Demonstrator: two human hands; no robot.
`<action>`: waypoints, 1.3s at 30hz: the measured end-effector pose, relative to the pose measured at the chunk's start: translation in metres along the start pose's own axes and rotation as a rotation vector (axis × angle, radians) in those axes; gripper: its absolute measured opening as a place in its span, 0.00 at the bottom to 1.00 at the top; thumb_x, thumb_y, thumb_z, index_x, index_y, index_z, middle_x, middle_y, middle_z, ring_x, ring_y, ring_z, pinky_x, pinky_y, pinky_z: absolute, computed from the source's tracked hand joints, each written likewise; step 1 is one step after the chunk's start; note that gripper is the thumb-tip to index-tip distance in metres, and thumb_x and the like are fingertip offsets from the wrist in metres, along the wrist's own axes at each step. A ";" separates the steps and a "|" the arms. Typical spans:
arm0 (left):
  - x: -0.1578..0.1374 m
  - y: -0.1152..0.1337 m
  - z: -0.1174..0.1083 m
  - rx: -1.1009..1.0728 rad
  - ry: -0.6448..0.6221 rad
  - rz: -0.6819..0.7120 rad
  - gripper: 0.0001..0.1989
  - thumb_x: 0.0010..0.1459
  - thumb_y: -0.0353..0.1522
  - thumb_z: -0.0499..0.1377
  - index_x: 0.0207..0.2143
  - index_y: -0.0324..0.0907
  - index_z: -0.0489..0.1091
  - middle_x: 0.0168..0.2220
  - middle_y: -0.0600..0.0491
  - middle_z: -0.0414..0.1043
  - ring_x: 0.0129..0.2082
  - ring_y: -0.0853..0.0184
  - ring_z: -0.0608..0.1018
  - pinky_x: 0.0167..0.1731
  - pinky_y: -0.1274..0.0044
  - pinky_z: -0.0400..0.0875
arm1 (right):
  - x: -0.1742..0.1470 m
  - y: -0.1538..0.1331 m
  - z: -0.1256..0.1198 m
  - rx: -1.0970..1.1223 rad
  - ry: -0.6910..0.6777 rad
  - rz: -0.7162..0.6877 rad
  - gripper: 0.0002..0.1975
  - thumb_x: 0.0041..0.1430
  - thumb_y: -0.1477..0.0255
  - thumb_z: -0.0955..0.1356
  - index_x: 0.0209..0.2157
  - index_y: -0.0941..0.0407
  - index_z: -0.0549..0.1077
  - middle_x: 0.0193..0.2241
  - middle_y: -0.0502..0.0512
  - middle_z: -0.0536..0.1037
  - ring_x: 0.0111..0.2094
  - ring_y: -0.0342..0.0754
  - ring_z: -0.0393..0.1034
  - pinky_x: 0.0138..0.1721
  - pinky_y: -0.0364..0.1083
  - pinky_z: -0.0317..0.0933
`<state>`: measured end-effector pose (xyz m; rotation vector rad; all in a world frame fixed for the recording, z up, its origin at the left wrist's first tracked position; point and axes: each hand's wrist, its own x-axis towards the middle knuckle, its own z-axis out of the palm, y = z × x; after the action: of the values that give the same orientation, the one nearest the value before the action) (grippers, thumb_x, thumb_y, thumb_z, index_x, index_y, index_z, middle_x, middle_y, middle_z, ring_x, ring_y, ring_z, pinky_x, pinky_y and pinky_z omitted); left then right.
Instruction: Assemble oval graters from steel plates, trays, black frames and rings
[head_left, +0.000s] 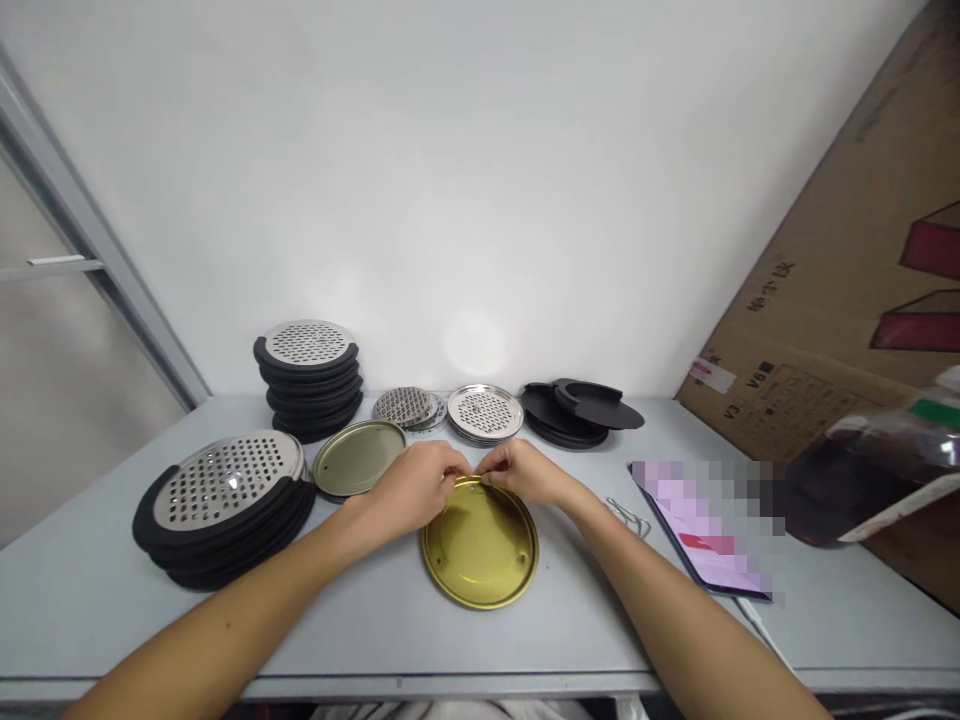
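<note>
A shiny gold round metal lid (480, 556) with a raised rim and small holes near its edge is in front of me, low in the middle of the table. My left hand (415, 482) has its fingers closed at the lid's far edge, slightly left of centre. Close beside it, my right hand (523, 470) pinches the same edge with thumb and fingers. Any small piece between the fingertips is hidden. Partly behind my left hand lies a duller, olive-gold round lid (358, 457).
Black-rimmed grater discs stand in a near-left stack (232, 480) and a taller back stack (311, 375). Along the wall are loose grater plates (405, 405), stacked silver ones (485, 412) and black holders (577, 410). Rightward are a phone (701, 540), dark bottle (840, 490) and cardboard box (825, 300).
</note>
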<state>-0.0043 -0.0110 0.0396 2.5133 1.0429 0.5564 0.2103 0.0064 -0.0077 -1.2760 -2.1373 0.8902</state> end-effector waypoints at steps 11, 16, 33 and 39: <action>-0.015 -0.025 0.007 -0.038 0.104 0.092 0.17 0.54 0.18 0.50 0.33 0.43 0.76 0.38 0.53 0.75 0.41 0.67 0.74 0.46 0.74 0.66 | -0.004 -0.008 -0.006 -0.174 0.070 0.084 0.10 0.54 0.69 0.68 0.31 0.59 0.80 0.26 0.54 0.79 0.27 0.45 0.69 0.29 0.41 0.59; -0.014 -0.028 0.014 0.043 0.115 0.103 0.15 0.55 0.20 0.52 0.35 0.42 0.75 0.38 0.52 0.75 0.42 0.66 0.73 0.46 0.73 0.66 | -0.011 -0.010 -0.012 -0.224 -0.036 0.075 0.07 0.47 0.75 0.70 0.31 0.57 0.80 0.24 0.51 0.78 0.24 0.43 0.67 0.25 0.40 0.56; -0.017 -0.030 0.022 0.116 0.060 0.021 0.16 0.56 0.21 0.51 0.40 0.42 0.74 0.38 0.51 0.75 0.42 0.64 0.74 0.44 0.74 0.68 | -0.014 -0.016 -0.008 -0.285 -0.080 0.074 0.12 0.47 0.78 0.67 0.35 0.56 0.79 0.26 0.52 0.79 0.25 0.45 0.68 0.26 0.41 0.57; -0.016 -0.031 0.025 0.055 0.088 0.013 0.19 0.56 0.20 0.51 0.45 0.43 0.72 0.42 0.52 0.75 0.44 0.65 0.75 0.47 0.74 0.67 | -0.005 -0.023 0.007 -0.187 0.027 -0.082 0.15 0.52 0.80 0.64 0.38 0.56 0.79 0.30 0.52 0.80 0.30 0.45 0.72 0.34 0.41 0.61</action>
<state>-0.0210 -0.0067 0.0000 2.5653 1.0885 0.6557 0.1944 -0.0084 0.0038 -1.2711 -2.2766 0.6482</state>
